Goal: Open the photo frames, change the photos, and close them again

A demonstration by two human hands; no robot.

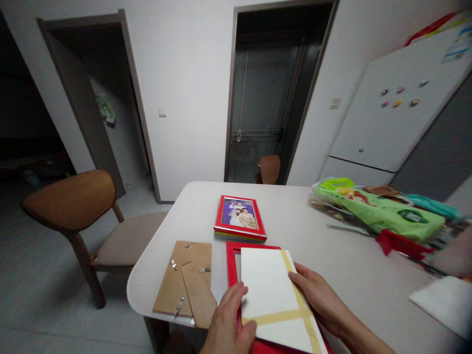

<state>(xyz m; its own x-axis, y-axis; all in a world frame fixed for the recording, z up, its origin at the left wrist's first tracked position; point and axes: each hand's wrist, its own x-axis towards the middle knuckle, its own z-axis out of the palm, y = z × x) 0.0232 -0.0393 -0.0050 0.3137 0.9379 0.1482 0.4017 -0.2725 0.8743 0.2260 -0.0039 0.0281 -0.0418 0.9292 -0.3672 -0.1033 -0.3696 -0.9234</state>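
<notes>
Both hands are at the white card (267, 285), which lies over the red frame (231, 265) on the worktop (291, 211). The right hand (320, 297) pinches the card's right edge, thumb on the face, fingers behind. The left hand (230, 319) bears against the opposite edge, fingers and thumb spread; whether it grips the card, the red frame or both cannot be told.

Caution: the card appears skewed and shifted toward the right bar of the red frame. Pressure in this position could bend the card or crease a corner. Uneven force from the two hands could slide the red frame or trap a fingertip between card and rim. Rough handling could lift the yellow tape (295, 285).

Left of the red frame lie brown panels (167, 280) with metal clips (179, 306). The panels lie close to the left hand; a sweep of the forearm could push them off the edge, and a raised clip could scratch or snag.

Beyond the red frame rests a framed photo (240, 216), atop others. Well to its right, the green bag (383, 209) hides part of the pile.

Not visible: the card's underside, the right fingertips and most of the red frame's opening. The red frame's near end is cut off.
</notes>
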